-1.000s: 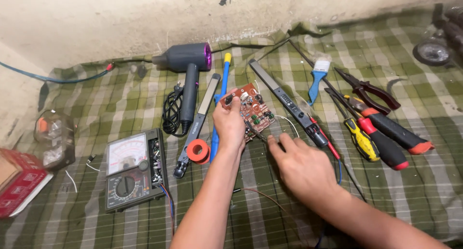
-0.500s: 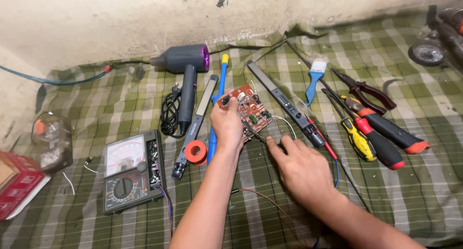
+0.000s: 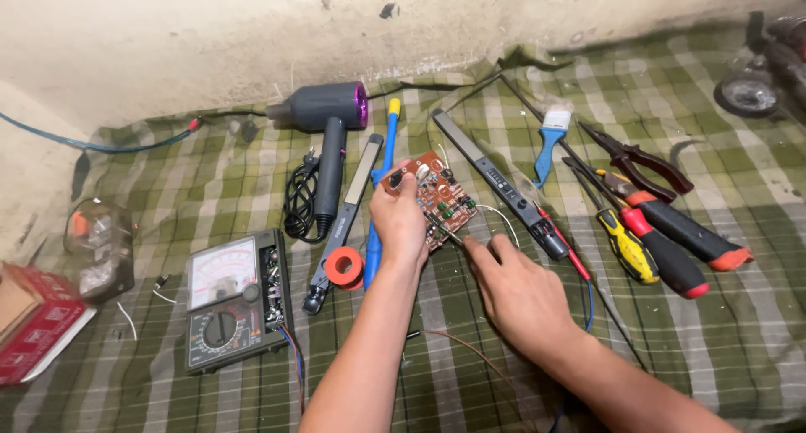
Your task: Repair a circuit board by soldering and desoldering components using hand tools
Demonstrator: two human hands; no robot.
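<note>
Brown circuit board (image 3: 434,196), small and rectangular, crowded with green, black and silver parts, sits tilted above the green checked cloth (image 3: 688,332). Everything else I place against it. Just left of it lie a grey hair dryer (image 3: 329,139), then a grey analog multimeter (image 3: 231,300) further left. My left hand (image 3: 399,223) is closed around the board's left edge. My right hand (image 3: 514,289), below right of it, pinches a thin probe tip (image 3: 449,234) against the board's lower edge.

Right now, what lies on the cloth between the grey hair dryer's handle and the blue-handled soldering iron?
In the head view, a grey hair straightener lies between the grey hair dryer and the blue-handled soldering iron, with an orange solder reel at its lower end.
</note>
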